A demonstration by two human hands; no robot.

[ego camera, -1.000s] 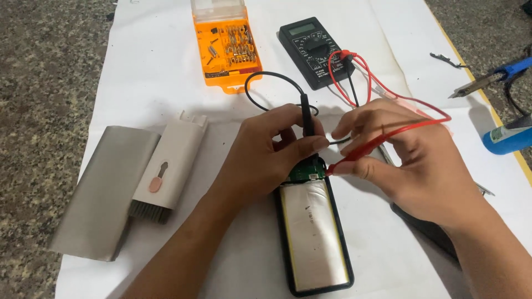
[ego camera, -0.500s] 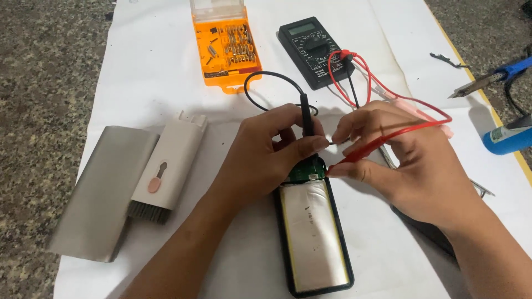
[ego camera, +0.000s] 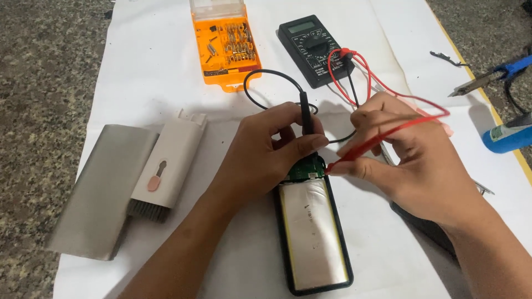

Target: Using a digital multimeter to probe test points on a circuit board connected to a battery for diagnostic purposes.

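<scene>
Pinching black probe [ego camera: 305, 113] w/ left hand [ego camera: 260, 158], red probe [ego camera: 382, 138] w/ right hand [ego camera: 413, 158], tips on green board [ego camera: 306, 170] atop opened power bank [ego camera: 315, 232]; a slip might short contacts.

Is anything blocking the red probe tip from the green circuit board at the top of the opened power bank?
Nothing visible does. The right hand holds the thin red probe with its tip at the edge of the small green circuit board. The left hand holds the black probe upright over the same board, beside the red tip.
</scene>
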